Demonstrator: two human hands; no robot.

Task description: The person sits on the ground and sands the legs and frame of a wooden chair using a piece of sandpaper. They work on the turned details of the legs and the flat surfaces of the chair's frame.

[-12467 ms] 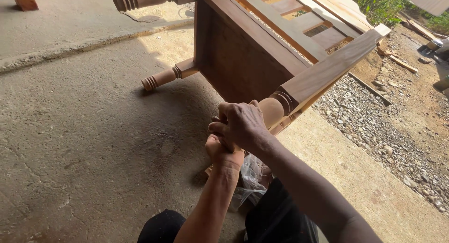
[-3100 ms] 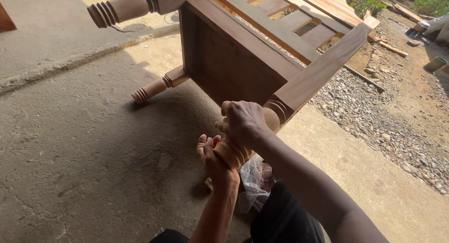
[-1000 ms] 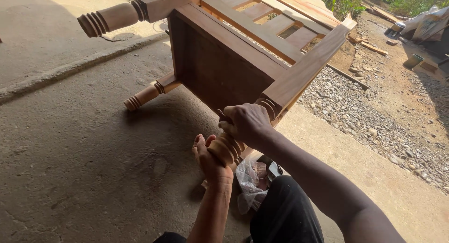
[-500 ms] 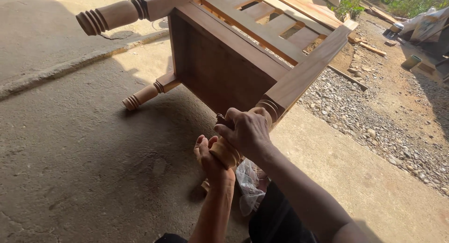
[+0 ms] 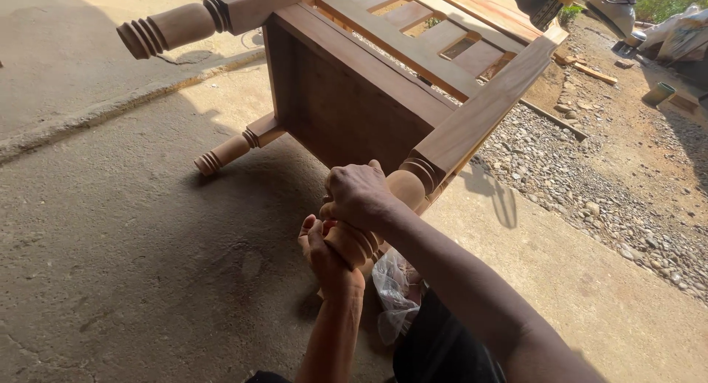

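**Turned leg under hand work: grip and support findings**

The turned leg [image 5: 369, 221] of an unfinished wooden table frame [image 5: 354, 110] sits at the near corner, ringed foot end pointing toward the person. The frame lies tipped on its side on the concrete floor [image 5: 125, 265], slatted underside [image 5: 435, 40] facing up.

The right hand [image 5: 359, 196] is closed over the top of the leg, fingers curled round the swell. The left hand [image 5: 324, 254] cups the beaded foot end from below, fingers partly wrapped; whether it holds abrasive or a cloth cannot be told. A crumpled clear plastic bag [image 5: 398, 294] lies just beside the leg, near the person's knee.

Judgement: the work appears to be rubbing or smoothing the turned profile. To do it well, the upper hand should steady the leg while the lower one follows each bead and groove around its full circumference, with light, even pressure to keep the crisp edges.

Two other legs [image 5: 166, 29] [image 5: 225, 153] project clear of the floor. Gravel [image 5: 590, 191] borders the slab.
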